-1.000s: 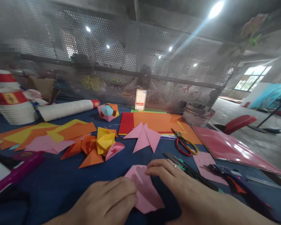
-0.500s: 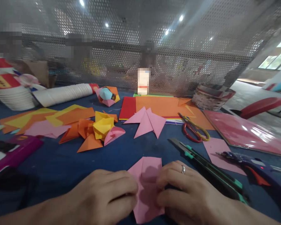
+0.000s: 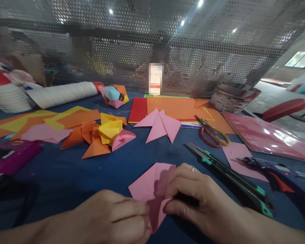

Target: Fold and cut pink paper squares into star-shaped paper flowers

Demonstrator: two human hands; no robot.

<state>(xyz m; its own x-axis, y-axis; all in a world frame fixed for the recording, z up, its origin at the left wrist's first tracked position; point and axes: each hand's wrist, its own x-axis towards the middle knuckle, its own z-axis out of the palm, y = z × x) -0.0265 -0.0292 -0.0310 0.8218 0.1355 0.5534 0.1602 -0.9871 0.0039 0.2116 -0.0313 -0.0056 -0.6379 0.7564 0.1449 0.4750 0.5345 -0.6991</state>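
Since half a second ago, the left corner of your pink paper (image 3: 148,184) has come into sight beyond your left hand (image 3: 119,217), and its near right edge now curls up at your right thumb. Beyond the far edge you have bare blue table (image 3: 142,152) as far as the pink folded piece (image 3: 157,127), and more open surface to the left toward the purple tool (image 3: 17,156). On the right, room is tighter: the utility knife (image 3: 231,178) lies just beside your right hand (image 3: 208,193). The sheet sits between your hands at the near middle, matt, with a lengthwise crease and your shadow across its right half. One corner points left, the short far edge faces away from you, and the long axis runs near to far. Your right hand pinches the raised edge between thumb and fingers; your left fingers curl onto the near left part, but you cannot tell whether the hidden thumb closes there.
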